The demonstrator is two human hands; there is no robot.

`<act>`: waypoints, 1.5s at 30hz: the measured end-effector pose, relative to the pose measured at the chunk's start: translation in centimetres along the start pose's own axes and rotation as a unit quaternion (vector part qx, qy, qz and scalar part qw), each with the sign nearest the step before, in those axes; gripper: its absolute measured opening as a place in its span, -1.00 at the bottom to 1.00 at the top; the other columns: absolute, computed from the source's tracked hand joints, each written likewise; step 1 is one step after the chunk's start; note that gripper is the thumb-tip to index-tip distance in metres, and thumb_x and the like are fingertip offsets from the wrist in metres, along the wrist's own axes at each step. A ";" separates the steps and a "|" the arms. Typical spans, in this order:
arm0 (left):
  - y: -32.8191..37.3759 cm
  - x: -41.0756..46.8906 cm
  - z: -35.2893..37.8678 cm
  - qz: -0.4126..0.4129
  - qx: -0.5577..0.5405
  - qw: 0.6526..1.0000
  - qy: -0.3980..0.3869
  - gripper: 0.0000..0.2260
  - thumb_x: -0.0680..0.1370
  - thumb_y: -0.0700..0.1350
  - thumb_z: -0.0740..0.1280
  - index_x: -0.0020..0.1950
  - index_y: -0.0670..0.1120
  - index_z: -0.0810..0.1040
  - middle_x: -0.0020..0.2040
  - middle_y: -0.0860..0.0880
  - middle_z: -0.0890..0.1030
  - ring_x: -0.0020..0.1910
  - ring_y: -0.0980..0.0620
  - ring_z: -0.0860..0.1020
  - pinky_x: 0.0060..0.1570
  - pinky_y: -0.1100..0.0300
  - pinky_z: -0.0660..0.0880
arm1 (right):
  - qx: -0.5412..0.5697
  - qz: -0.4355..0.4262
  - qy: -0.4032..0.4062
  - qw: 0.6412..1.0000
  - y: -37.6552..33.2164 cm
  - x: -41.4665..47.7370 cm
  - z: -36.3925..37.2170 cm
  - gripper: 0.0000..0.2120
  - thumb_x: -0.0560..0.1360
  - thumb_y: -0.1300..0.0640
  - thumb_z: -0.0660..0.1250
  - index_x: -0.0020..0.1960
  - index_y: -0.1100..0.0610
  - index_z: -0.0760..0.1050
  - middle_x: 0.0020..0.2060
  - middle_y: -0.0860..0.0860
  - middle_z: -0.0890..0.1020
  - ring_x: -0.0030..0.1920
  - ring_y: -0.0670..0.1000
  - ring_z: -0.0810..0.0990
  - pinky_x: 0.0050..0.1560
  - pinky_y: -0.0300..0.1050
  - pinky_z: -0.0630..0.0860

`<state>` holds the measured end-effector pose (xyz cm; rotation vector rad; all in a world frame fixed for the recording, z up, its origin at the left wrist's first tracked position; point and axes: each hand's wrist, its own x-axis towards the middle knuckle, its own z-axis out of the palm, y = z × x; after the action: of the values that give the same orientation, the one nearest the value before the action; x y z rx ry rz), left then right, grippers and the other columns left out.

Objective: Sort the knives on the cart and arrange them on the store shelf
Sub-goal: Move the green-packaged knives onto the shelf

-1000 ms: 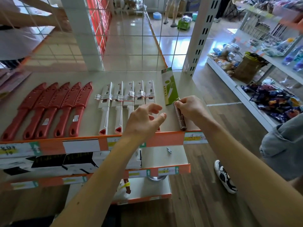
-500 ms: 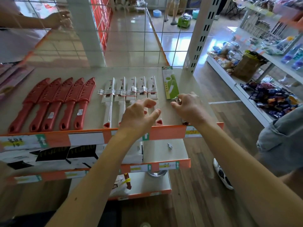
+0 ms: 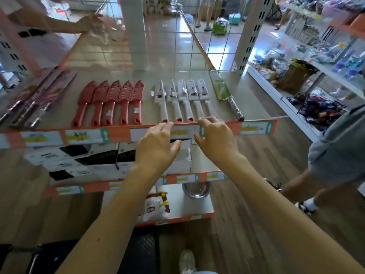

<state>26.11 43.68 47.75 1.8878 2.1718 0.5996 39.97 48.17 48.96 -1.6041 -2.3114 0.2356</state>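
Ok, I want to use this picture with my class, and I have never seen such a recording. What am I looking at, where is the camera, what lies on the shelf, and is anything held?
No machine here: a person works with bare hands. One wide camera worn on the head looks forward and down, so both arms reach in from the bottom. On the top shelf lie five red knives, then five white-handled knives, then one knife in a green sleeve on the right. The pink-packed knives lie far left. The left hand and right hand are at the shelf's front edge, near the white handles' ends, fingers relaxed, holding nothing. The boxes sit on the shelf below, and a metal bowl on the lowest. Another person in grey stands at right.
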 end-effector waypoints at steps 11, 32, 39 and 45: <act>-13.0 -13.1 2.2 0.000 0.094 0.991 -0.097 -0.48 0.57 0.01 0.18 0.49 -0.08 0.11 0.50 -0.08 0.18 0.50 -0.09 0.09 0.38 -0.03 0.20 | 0.024 0.068 -0.066 0.995 -9.1 -15.4 10.9 -0.64 0.45 0.21 0.27 0.22 0.26 0.47 0.23 0.17 0.52 0.20 0.21 0.49 0.08 -0.03 0.47; -23.6 -37.2 4.4 -0.060 0.132 0.969 -0.200 -0.36 0.56 0.12 0.17 0.51 -0.12 -0.01 0.52 -0.09 0.10 0.50 -0.16 0.02 0.38 -0.10 0.15 | 0.001 0.103 -0.177 0.979 -16.0 -36.6 18.3 -0.51 0.49 0.05 0.31 0.38 0.14 0.33 0.37 0.05 0.38 0.38 0.05 0.32 0.30 -0.08 0.36; -26.9 -44.0 2.9 -0.100 0.138 0.962 -0.215 -0.35 0.56 0.13 0.17 0.51 -0.12 -0.01 0.53 -0.08 0.08 0.49 -0.17 0.05 0.37 -0.12 0.17 | -0.009 0.068 -0.229 0.971 -19.7 -41.5 20.6 -0.49 0.52 0.02 0.29 0.41 0.14 0.29 0.39 0.07 0.35 0.41 0.08 0.28 0.31 -0.05 0.36; -30.8 -46.3 3.2 -0.155 0.146 0.951 -0.225 -0.35 0.55 0.14 0.17 0.50 -0.12 -0.01 0.50 -0.10 0.15 0.46 -0.18 0.11 0.31 -0.10 0.24 | -0.002 0.031 -0.266 0.964 -22.8 -42.5 23.6 -0.48 0.54 0.04 0.25 0.44 0.15 0.24 0.41 0.07 0.32 0.43 0.07 0.24 0.33 -0.05 0.35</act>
<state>7.30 -4.25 26.65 1.5490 2.2497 -0.2065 25.28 1.46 27.00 -1.7858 -2.6368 0.7592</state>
